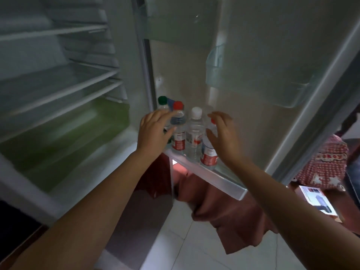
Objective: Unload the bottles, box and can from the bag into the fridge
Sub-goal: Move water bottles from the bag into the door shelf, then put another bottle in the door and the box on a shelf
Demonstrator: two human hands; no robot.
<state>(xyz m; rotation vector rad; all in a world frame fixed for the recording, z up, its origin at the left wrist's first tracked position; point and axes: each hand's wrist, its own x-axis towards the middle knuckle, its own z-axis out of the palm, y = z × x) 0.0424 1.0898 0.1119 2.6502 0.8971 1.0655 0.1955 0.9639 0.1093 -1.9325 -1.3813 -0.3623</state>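
1. The fridge [58, 114] is seen with its door [253, 94] swung open; the image is blurred by motion.
2. The left hand [153, 131] is held open, fingers spread, and nothing is grasped; whether it touches the red-capped bottle [178, 125] just beside its fingertips cannot be told.
3. The right hand [222, 137] is likewise open and empty, curved close around a second red-capped bottle [209, 151].
4. A white-capped bottle [194, 133] is placed between the two hands, upright on the lower door shelf [218, 176].
5. Green-capped [162, 103] and blue-capped [171, 102] bottles are located beyond the left fingertips.
6. A red checked bag [327, 162] is located well outside the right hand, past the door edge.
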